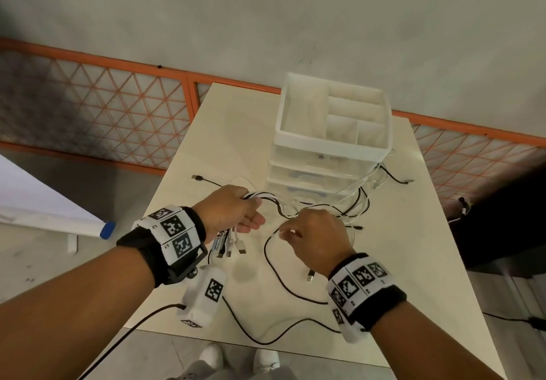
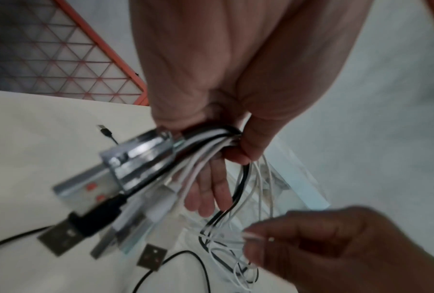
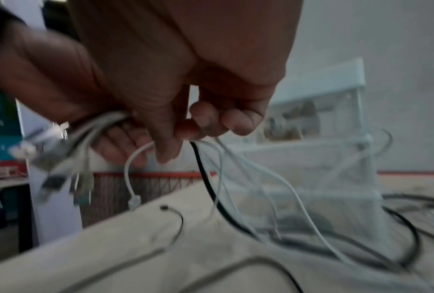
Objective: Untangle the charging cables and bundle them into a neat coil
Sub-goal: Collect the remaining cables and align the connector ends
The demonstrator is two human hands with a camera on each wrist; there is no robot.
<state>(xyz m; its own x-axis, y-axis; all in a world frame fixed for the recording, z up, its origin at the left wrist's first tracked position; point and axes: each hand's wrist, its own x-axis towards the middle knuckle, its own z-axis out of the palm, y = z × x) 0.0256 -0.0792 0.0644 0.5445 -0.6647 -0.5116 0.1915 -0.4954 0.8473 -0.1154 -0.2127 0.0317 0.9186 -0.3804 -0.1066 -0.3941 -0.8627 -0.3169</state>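
Observation:
Several black and white charging cables [image 1: 348, 202] lie tangled on the cream table [image 1: 413, 246]. My left hand [image 1: 236, 214] grips a bundle of cables [image 2: 206, 142] near their USB plugs [image 2: 126, 208], which hang below the palm [image 1: 229, 245]. My right hand [image 1: 313, 235] is just right of it and pinches a thin white cable [image 3: 141, 156] together with other strands [image 3: 226, 158] between thumb and fingers. The strands run from both hands toward the drawer unit. A loose black cable [image 1: 283, 285] loops under my right wrist.
A white plastic drawer unit [image 1: 331, 143] with an open divided top stands at the back of the table, cables trailing round its base. A white tagged box [image 1: 204, 297] with a black lead sits near the front left edge. An orange mesh fence [image 1: 118, 107] runs behind.

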